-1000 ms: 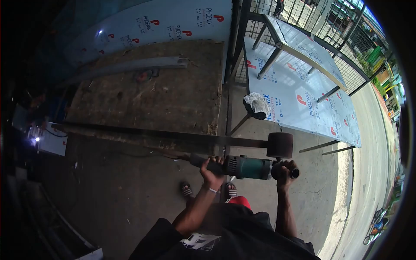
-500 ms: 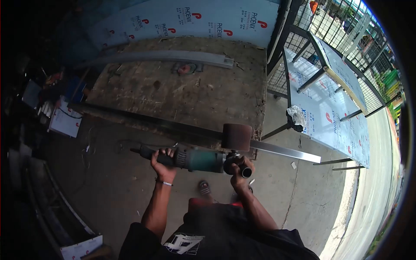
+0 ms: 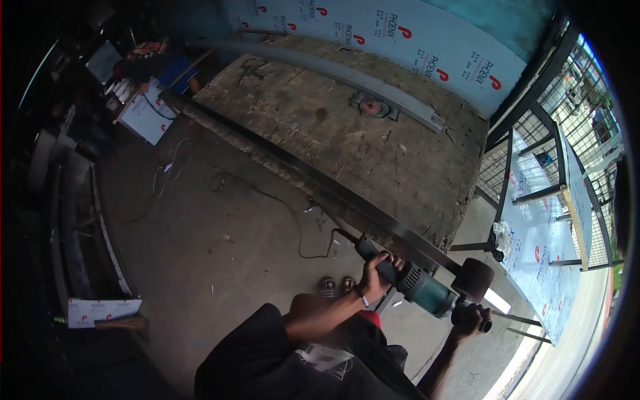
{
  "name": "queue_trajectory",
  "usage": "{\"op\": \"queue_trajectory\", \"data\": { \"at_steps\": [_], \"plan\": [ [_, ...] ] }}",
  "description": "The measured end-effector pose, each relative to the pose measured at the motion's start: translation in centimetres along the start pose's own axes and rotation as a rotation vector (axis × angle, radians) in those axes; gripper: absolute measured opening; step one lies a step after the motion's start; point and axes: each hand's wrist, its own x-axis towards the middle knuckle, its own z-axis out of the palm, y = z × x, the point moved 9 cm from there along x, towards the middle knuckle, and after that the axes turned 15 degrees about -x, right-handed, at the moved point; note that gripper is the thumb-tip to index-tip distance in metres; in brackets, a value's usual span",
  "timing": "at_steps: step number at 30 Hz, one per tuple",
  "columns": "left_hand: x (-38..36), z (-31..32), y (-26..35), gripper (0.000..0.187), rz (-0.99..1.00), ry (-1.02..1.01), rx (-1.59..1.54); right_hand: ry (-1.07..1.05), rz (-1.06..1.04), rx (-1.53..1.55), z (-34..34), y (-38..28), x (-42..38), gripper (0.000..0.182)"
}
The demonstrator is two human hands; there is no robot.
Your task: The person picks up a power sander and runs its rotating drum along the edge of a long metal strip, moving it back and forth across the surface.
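Observation:
My left hand [image 3: 377, 275] is wrapped round the rear grip of a green drum sander [image 3: 427, 292]. Its cord trails from the back end to the floor. My right hand [image 3: 472, 321] holds the tubular front handle. The brown cylindrical drum [image 3: 473, 279] overlaps the right part of a long metal bar [image 3: 320, 183] in this view. That bar lies along the near edge of the worn wooden table [image 3: 427, 183], its bright end showing beyond the drum.
A second metal bar [image 3: 400, 103] lies at the table's back beside a reddish disc-shaped thing [image 3: 372, 108]. Film-covered sheet [image 3: 453, 50] stands behind. On the right is a metal-framed table [image 3: 533, 213]. A cord [image 3: 280, 203] runs across the floor.
The view has turned, so the table now slants down to the right. Both hands and the drum sander have moved right along the bar towards its end, the grip unchanged.

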Motion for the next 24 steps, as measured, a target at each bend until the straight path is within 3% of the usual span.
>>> {"op": "queue_trajectory", "data": {
  "at_steps": [1,3,5,7,8,9,11,13,15,17,18,24],
  "plan": [
    [0.2,0.0,-0.7,0.021,-0.02,0.029,0.023,-0.036,0.043,0.119,-1.7,2.9,0.3,0.008],
    [0.9,0.2,-0.8,0.021,-0.045,-0.012,0.019,0.11,0.061,-0.058,-2.1,1.6,-0.6,0.008],
    [1.0,0.3,1.1,0.023,-0.019,-0.015,0.063,0.138,0.047,-0.113,-0.6,1.0,-1.7,0.009],
    [0.5,1.4,3.9,0.025,0.076,0.048,0.095,0.115,0.176,-0.094,2.4,1.1,-3.3,0.011],
    [0.1,2.2,5.7,0.024,0.079,0.04,0.098,0.182,0.177,-0.115,5.4,-1.3,-4.3,0.012],
    [-0.4,2.8,7.5,0.024,0.08,0.037,0.1,0.05,0.265,-0.109,7.8,-0.8,-4.9,0.012],
    [-0.8,2.8,12.2,0.024,0.135,0.061,0.029,-0.125,0.151,-0.079,14.1,-3.2,-5.8,0.014],
    [-1.7,4.8,17.3,0.026,0.192,0.02,0.057,-0.094,0.002,-0.263,19.5,-5.5,-6.6,0.021],
    [-2.6,7.1,22.9,0.026,0.251,0.022,0.065,-0.197,-0.067,-0.196,24.2,-3.5,-8.0,0.007],
    [-3.7,10.1,28.6,0.027,0.3,0.007,0.103,-0.232,0.006,-0.183,30.9,-5.2,-9.5,0.006],
    [-4.3,11.7,31.5,0.027,0.33,0.039,0.124,-0.226,0.083,-0.072,34.7,-7.0,-10.0,0.019],
    [-6.3,20.4,47.1,0.026,0.508,-0.019,0.24,-0.28,0.137,0.133,48.7,-5.1,-15.9,0.014]
  ]
}}
